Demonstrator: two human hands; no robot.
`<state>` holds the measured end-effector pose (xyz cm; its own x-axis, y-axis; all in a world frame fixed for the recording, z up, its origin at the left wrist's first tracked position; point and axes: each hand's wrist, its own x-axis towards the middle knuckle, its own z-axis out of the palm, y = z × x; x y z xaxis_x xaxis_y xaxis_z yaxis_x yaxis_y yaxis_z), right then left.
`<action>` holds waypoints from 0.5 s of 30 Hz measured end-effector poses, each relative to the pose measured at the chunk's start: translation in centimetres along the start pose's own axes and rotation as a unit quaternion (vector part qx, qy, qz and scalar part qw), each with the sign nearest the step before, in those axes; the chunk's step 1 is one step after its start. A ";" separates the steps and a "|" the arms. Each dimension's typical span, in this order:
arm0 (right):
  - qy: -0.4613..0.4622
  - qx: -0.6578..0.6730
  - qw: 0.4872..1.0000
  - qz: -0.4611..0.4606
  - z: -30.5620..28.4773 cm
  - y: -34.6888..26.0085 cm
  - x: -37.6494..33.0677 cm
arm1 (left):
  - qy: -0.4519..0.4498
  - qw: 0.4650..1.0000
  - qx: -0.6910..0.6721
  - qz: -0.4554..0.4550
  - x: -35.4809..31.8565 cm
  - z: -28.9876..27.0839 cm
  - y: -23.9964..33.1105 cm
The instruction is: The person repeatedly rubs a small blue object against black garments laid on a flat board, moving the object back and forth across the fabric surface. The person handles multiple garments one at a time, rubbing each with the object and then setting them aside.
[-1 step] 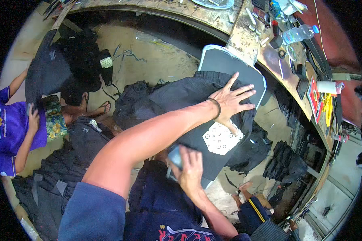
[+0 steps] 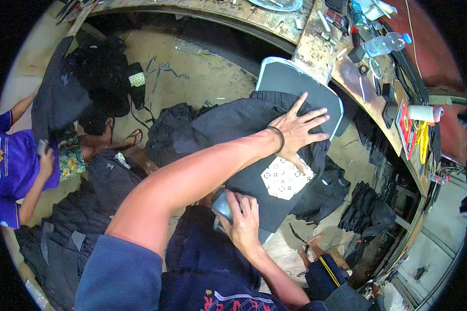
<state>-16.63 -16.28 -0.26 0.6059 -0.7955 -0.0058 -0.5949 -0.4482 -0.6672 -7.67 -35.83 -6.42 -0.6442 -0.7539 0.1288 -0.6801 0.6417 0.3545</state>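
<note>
Toward two o'clock from the middle of the view, the left hand (image 2: 301, 127) lies spread on a black cloth garment with a gathered edge (image 2: 228, 122), which rests over a dark board with a pale rim (image 2: 285, 78). That grip is apart, fingers fanned and pressing rather than pinching, the thumb reaching the upper edge of a white patch with a dark geometric print (image 2: 283, 182) at four o'clock. At six o'clock the right hand (image 2: 244, 220) has its grip clamped on a smooth, rounded dark grey object (image 2: 222, 206); whether that touches the cloth cannot be told

Done well, this hold would seem to want even pressure through palm and fingertips, the cloth smoothed without creases, the thumb kept light so the patch does not skew, and the grey object held level and steady

A worn wooden desk (image 2: 272, 23) curves from twelve to three o'clock, bearing a clear bottle with a blue cap (image 2: 386, 44) at two. Dark garments (image 2: 62, 228) are heaped on the pale floor (image 2: 207, 78) at eight o'clock; a co-worker in a purple shirt (image 2: 31, 163) is at nine
</note>
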 end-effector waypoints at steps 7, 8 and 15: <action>-0.008 -0.056 0.998 0.032 0.5 2.2 -3.8 | 0.035 0.999 0.033 -0.023 0.2 0.4 -0.6; -0.029 -0.021 0.999 0.000 0.1 2.1 -3.7 | 0.036 0.999 0.025 -0.021 0.1 0.5 -0.7; 0.005 -0.059 0.996 0.067 -1.2 2.7 -3.5 | 0.052 0.997 0.030 -0.042 0.1 1.1 -0.6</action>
<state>-21.00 -15.20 -1.13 0.5112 -0.8557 -0.0807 -0.7285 -0.3816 -0.5690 -7.72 -36.16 -7.65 -0.5466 -0.8138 0.1974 -0.7516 0.5807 0.3129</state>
